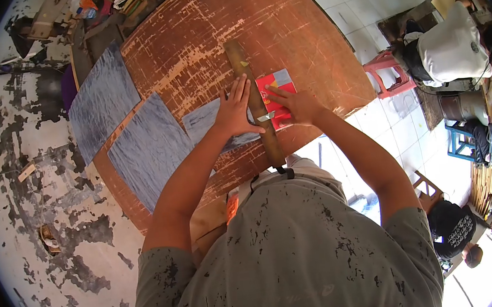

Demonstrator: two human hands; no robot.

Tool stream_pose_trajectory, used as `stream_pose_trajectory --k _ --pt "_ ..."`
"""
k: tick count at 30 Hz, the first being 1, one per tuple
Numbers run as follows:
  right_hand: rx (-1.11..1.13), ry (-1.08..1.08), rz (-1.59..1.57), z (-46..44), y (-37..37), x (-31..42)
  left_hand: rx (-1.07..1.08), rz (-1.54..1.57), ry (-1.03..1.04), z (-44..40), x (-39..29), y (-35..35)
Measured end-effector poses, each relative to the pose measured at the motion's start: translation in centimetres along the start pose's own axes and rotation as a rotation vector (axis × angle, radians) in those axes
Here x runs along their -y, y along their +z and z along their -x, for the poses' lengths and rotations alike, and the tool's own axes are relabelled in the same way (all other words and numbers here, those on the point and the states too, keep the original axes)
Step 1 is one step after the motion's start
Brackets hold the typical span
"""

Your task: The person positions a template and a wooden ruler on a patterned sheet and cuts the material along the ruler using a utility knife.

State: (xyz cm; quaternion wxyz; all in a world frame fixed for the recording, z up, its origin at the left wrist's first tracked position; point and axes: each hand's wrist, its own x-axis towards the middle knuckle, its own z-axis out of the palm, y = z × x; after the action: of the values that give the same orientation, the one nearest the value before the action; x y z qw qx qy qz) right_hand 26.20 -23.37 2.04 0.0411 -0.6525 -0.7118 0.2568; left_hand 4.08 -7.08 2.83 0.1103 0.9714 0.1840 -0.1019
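Observation:
My left hand (234, 108) lies flat with fingers stretched. It presses along the left side of a long brown straightedge (237, 58) and over a grey streaked sheet (199, 120) that reaches beneath it. On the other side, my right hand (300, 107) rests with its fingers extended on a red printed card (264, 84), which lies against the straightedge. A small shiny silver piece (266, 116) sits across the straightedge between my hands; its kind cannot be made out. Neither hand is wrapped around anything.
Two larger grey streaked sheets (148, 146) (102, 99) lie to the left on the scratched brown board (298, 22). A pink stool (390, 73) stands right of the board. Two other people (453, 45) (454, 227) sit at the right. A peeling wall (52, 192) runs along the left.

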Motion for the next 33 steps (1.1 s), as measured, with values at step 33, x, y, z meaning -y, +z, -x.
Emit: stream_pose_trajectory --k 33 --pt "-0.001 -0.016 0.009 0.1 -0.7 0.5 0.139 -0.007 -0.109 -0.6 -1.1 -1.0"
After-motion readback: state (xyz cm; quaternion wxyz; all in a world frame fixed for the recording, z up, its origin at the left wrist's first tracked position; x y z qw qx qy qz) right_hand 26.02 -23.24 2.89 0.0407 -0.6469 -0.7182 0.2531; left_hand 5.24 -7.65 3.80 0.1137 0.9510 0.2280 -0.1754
